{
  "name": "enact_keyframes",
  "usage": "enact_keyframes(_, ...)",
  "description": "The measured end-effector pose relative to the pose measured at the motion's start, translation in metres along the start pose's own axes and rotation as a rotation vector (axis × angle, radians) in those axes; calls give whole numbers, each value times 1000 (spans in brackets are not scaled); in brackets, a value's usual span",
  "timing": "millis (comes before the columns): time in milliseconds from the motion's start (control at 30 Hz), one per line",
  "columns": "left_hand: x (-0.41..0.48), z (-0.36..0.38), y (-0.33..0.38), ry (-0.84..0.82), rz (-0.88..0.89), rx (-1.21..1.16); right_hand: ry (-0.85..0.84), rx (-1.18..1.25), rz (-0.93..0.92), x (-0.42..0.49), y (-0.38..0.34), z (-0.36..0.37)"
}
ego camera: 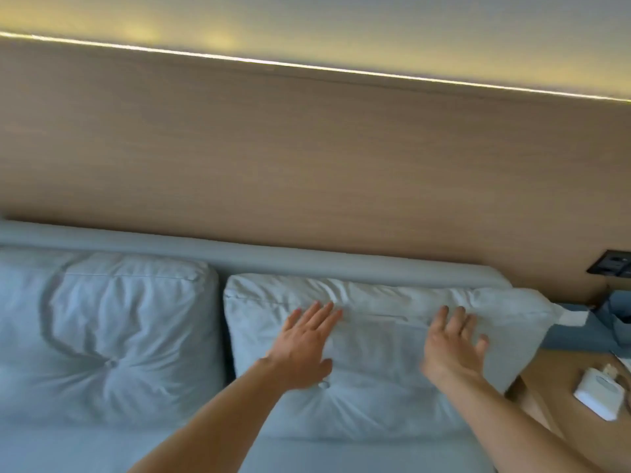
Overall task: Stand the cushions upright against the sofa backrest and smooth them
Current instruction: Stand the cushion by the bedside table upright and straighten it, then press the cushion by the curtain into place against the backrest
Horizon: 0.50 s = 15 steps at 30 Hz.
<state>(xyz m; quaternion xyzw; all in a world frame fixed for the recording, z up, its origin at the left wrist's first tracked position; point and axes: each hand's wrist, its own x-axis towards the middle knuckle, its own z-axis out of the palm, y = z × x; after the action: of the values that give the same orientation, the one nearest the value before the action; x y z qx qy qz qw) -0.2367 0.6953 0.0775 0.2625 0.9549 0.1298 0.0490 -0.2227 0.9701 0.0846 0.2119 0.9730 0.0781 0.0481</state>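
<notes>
Both hands lie flat with fingers straight and spread, holding nothing; the left hand (304, 346) presses the upper middle of the right cushion (375, 397), and the right hand (452, 346) presses the same cushion further right, near its top seam. At the far left the left cushion (109, 336) stands upright against the sofa backrest (239, 257), creased around its button; just beside it the right cushion also stands against the backrest, its far corner jutting past the sofa's end. Behind runs a wooden wall panel (307, 165); at the right edge a table (546, 404) carries a small white box (599, 396).
</notes>
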Motion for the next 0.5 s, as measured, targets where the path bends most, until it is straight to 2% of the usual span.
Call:
enact_keyframes(67,-31,-27,-15,33,-68,-14,36,28,-139,-31,-41,-19)
enact_keyframes(167,-81,-75,-60,72,-195,38,108,145,-461,-81,-111,-53)
enact_keyframes(333,-166,-163,-179,106,-445,61,138,222,-856,-151,-248,-132)
enact_keyframes(400,-200,-194,-236,125,-515,72,102,238,-932,-172,-310,-161)
enact_keyframes(500,-243,-229,-331,120,-575,119,70,217,-939,-188,-409,-189)
